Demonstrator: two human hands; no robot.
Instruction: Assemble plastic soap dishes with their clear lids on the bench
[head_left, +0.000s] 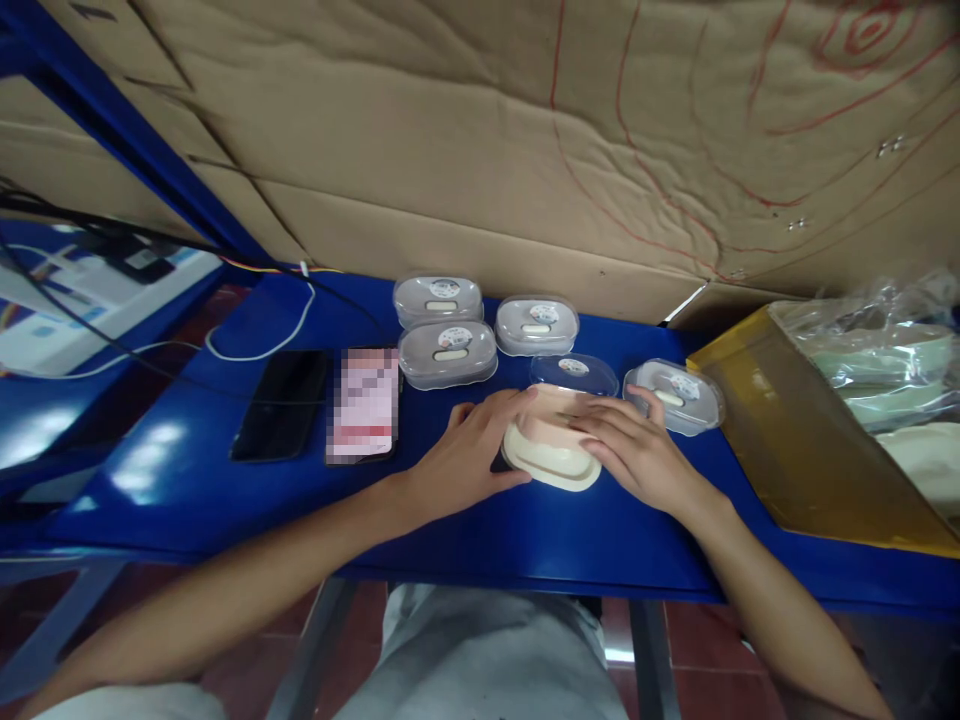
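On the blue table, a cream oval plastic box (564,472), shaped like a soap box, lies between my hands. A pale pink oval piece (553,425) sits tilted over its far part. My left hand (480,440) grips the left side, thumb at the near rim and fingers along the pink piece. The fingers of my right hand (634,445) curl over the right side of both parts, hiding some of the edge. Just behind lies a clear lid (576,374) with a round sticker.
Several lidded oval boxes (448,354) stand behind and beside my hands. Two phones, one dark (280,405) and one lit (364,405), lie left. At right is an open carton (780,450) with plastic-wrapped pale parts (892,365). A cardboard wall (450,130) rises behind; a white cable (262,355) trails left.
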